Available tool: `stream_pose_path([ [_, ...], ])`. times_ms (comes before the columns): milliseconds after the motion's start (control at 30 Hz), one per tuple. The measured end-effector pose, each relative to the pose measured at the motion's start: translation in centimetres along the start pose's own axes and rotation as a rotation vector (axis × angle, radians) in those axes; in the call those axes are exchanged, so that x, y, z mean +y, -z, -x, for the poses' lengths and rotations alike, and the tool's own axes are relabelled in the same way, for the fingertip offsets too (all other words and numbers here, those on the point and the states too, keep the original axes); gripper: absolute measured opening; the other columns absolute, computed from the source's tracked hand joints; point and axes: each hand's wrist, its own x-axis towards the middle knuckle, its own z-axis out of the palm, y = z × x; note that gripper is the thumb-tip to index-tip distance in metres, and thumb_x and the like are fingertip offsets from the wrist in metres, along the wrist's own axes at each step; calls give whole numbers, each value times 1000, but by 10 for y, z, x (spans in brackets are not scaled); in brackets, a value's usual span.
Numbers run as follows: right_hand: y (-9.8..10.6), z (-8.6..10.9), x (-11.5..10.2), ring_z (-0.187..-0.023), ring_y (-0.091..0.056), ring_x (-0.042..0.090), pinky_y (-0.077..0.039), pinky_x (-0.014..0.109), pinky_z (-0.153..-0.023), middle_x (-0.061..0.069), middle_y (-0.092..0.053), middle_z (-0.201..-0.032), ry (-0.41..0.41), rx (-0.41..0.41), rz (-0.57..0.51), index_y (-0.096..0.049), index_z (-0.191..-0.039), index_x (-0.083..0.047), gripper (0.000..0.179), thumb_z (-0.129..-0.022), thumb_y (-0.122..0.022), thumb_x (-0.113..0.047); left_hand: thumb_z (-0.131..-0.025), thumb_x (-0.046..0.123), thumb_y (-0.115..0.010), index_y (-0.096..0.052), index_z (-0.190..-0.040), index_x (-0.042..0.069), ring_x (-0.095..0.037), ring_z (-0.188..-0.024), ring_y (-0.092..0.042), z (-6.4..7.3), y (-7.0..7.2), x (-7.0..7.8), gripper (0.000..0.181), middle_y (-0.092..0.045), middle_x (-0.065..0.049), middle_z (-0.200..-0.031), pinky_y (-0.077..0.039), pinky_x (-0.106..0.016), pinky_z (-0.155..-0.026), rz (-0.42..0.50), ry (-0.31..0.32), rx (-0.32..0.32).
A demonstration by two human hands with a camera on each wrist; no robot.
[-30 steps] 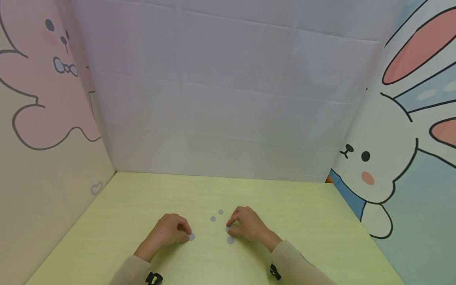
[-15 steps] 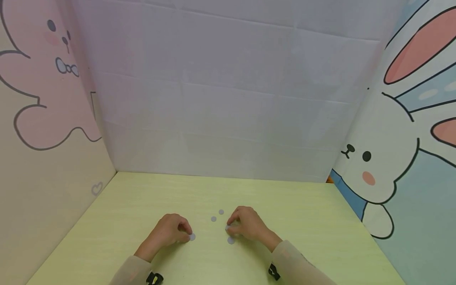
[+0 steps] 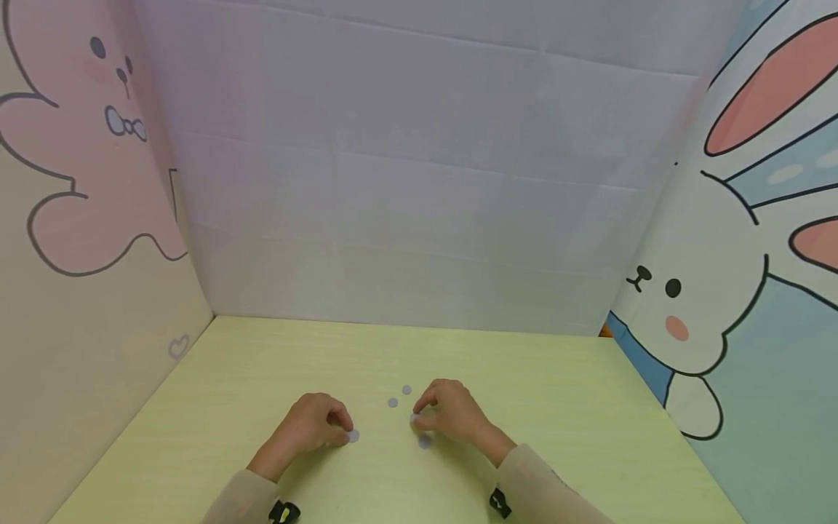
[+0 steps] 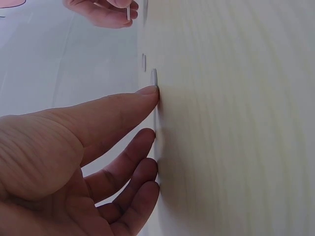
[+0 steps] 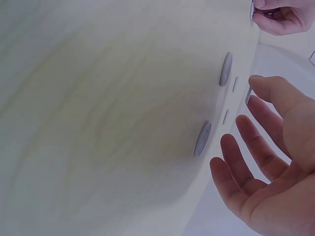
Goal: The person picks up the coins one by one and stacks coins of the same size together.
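Observation:
My left hand (image 3: 317,421) rests low on the table, its thumb and index fingertips at the near-left edge of a flat grey coin (image 3: 354,436). In the left wrist view its thumb lies over that coin (image 4: 154,77), with the other fingertips down at the tabletop. My right hand (image 3: 455,411) pinches another grey coin (image 3: 414,418) between thumb and index finger. In the right wrist view this coin (image 5: 248,94) is tilted up off the table, the remaining fingers spread loosely. Just below the right hand lies a further coin (image 3: 425,442).
Two smaller-looking coins (image 3: 393,402) lie farther back between the hands on the pale yellow table (image 3: 294,349). Beneath the right hand, one more coin (image 5: 202,139) shows in its wrist view. A white sheet (image 3: 406,182) closes off the back, with cartoon-printed panels at both sides.
My right hand has shifted slightly left with the pinched coin, which has risen a little from the table. The left hand and the loose coins have stayed in place.

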Motion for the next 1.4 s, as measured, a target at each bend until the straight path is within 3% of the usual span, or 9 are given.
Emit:
stream_pose_path([
  [400, -4, -2, -1, -90, -67, 14, -54, 30, -79, -5, -76, -98, 31, 5, 26, -85, -90, -15, 8, -84, -89, -17, -78, 5, -92, -77, -77, 17, -15, -77, -55, -1, -1, 3, 20, -67, 7, -80, -48, -36, -73, -13, 29, 7],
  [700, -4, -1, -10, -92, -69, 20, -54, 30, -80, -4, -75, -97, 25, -2, 24, -85, -91, -14, 7, -86, -89, -17, -78, 4, -92, -77, -78, 16, -15, -77, -55, 0, 1, 4, 19, -68, 7, -80, -48, -36, -73, -9, 23, 11],
  [1400, -10, -2, -19, -91, -68, 18, -53, 29, -78, -4, -75, -95, 13, -5, -25, -85, -91, -16, 7, -87, -89, -19, -78, 5, -92, -77, -78, 16, -15, -77, -55, -2, 1, 0, 18, -68, 7, -81, -48, -35, -73, -7, 12, 4],
])
